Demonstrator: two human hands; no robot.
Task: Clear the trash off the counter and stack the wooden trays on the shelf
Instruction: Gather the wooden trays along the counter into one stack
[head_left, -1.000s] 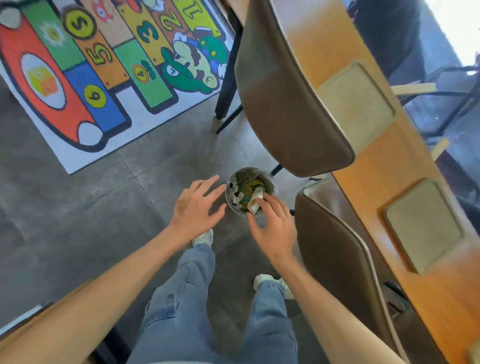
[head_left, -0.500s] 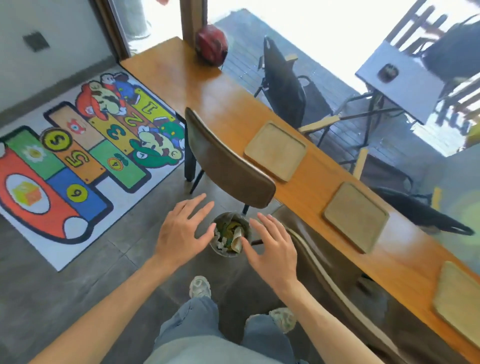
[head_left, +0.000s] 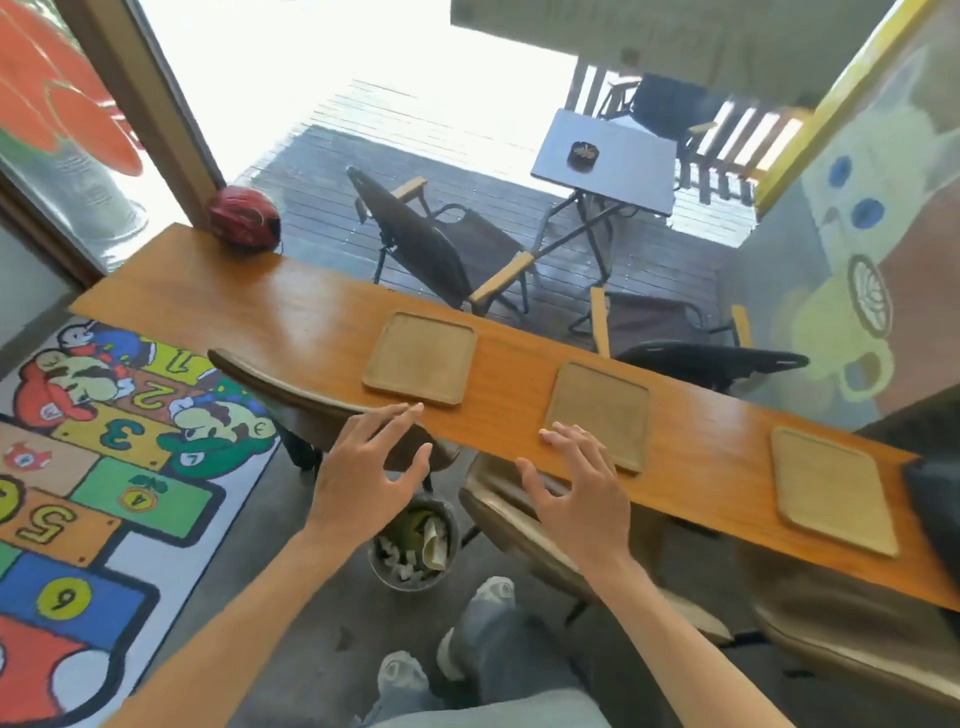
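Note:
Three flat wooden trays lie in a row on the long wooden counter (head_left: 249, 306): a left tray (head_left: 421, 358), a middle tray (head_left: 600, 410) and a right tray (head_left: 831, 488). My left hand (head_left: 369, 467) hovers open just short of the left tray's near edge, above a chair back. My right hand (head_left: 576, 493) is open too, fingertips at the near-left corner of the middle tray. A small metal bin (head_left: 415, 545) with paper and green trash stands on the floor below and between my hands.
Brown chairs (head_left: 311, 400) are tucked under the counter's near side. A red round object (head_left: 244, 215) rests at the counter's far left end. A colourful number rug (head_left: 104, 467) covers the floor at left. Patio chairs and a folding table (head_left: 608, 161) stand outside.
A second ago my right hand held paper over the bin; the paper now lies in the bin. Both hands have risen, empty, from the bin to the counter's near edge.

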